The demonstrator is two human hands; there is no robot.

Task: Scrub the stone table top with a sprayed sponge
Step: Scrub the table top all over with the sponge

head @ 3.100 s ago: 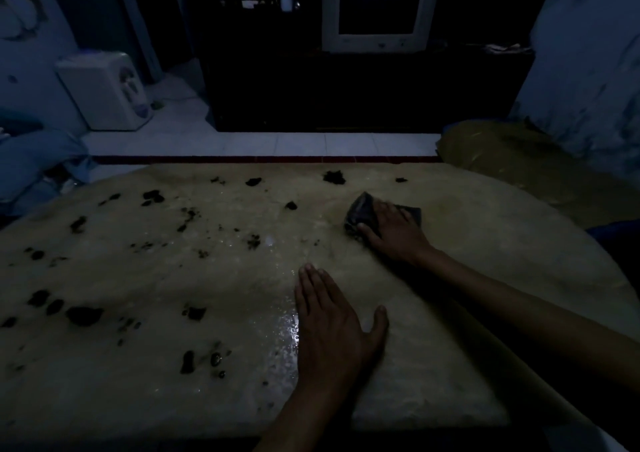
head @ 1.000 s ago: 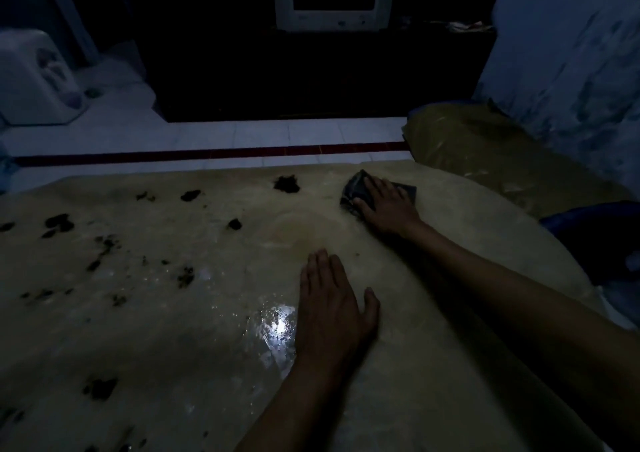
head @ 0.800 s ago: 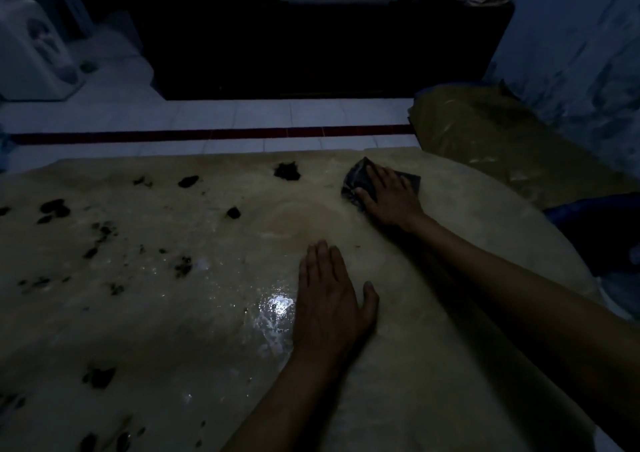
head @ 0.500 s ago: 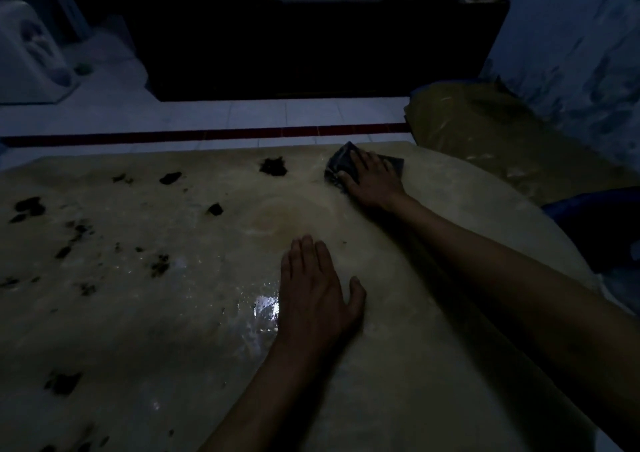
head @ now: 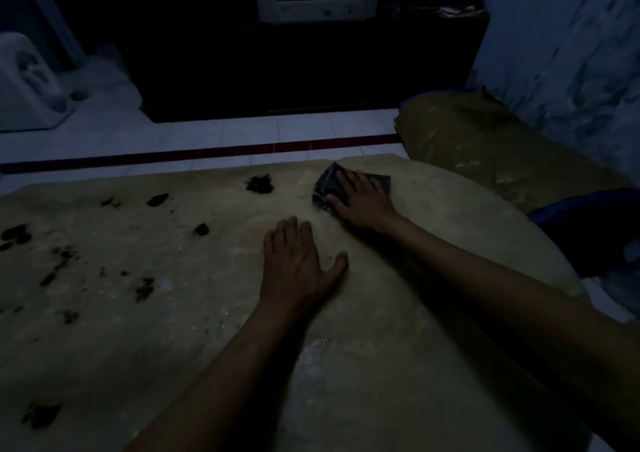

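The pale stone table top [head: 138,313] fills the lower part of the head view, wet in patches and dotted with several dark dirt spots, one large spot [head: 259,184] near the far edge. A dark sponge [head: 329,184] lies near the far right edge. My right hand [head: 363,202] lies flat on it with straight fingers, pressing it onto the stone. My left hand [head: 298,264] rests flat on the stone in the middle, fingers straight, holding nothing.
A brownish cushion or sack [head: 485,146] lies beyond the table's right corner. A dark cabinet [head: 294,70] with a white-framed screen [head: 315,1] stands across a white tiled floor [head: 207,136]. A white appliance [head: 24,84] sits at far left.
My right hand has slid the sponge away from me towards the table's far edge. My left hand stayed flat on the stone. The view shifted forward.
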